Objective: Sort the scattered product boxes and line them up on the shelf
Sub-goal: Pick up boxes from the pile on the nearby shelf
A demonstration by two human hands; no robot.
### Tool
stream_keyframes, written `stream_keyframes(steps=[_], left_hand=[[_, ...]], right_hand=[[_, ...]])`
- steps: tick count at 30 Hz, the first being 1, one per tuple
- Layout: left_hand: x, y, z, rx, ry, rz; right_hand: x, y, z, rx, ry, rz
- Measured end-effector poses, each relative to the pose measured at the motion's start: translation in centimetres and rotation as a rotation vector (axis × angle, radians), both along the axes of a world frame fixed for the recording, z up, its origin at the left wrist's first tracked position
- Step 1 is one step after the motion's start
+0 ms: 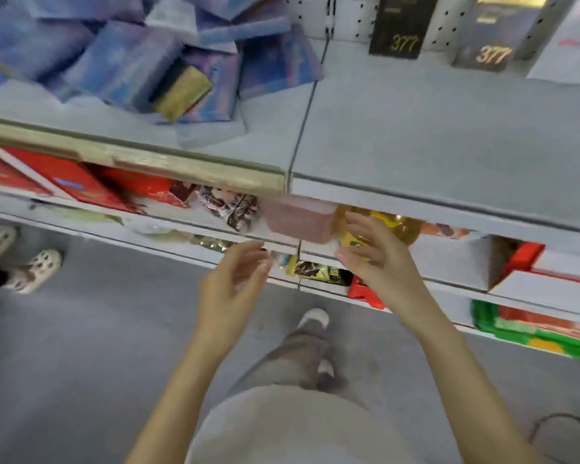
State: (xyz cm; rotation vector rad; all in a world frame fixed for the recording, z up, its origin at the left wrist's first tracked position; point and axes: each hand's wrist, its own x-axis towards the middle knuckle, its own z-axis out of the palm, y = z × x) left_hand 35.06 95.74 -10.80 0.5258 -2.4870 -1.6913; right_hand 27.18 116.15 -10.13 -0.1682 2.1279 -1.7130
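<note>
A jumbled heap of blue and purple product boxes (138, 58) lies on the left of the grey top shelf (432, 128), with a gold-and-dark box (181, 92) lying among them. Two dark boxes marked 377 (404, 26) stand upright at the back right. My left hand (235, 283) hovers empty with relaxed fingers in front of the lower shelves. My right hand (372, 252) hangs beside it, fingers spread and holding nothing, just in front of a yellow packet (382, 226) on the shelf below.
Lower shelves hold red boxes (67, 179), a pink tub (298, 219), snack packets (318, 271) and a green crate (533, 333). Another person's feet in pale clogs (31, 266) stand at the left on the grey floor. My own legs are below.
</note>
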Motion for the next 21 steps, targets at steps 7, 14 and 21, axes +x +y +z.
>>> stream_keyframes(steps=[7,14,21], left_hand=[[9.3,-11.2,-2.8,0.018,-0.059,0.254],[12.6,-29.8,-2.3,-0.045,-0.039,0.341],[13.5,-50.0,2.1,-0.125,-0.002,0.505]], right_hand=[[5.1,-14.1,-2.7,0.087,-0.032,0.251],[4.5,-36.0,-2.9,0.061,0.054,0.355],[4.4,-55.7,1.4,0.027,0.175,0.415]])
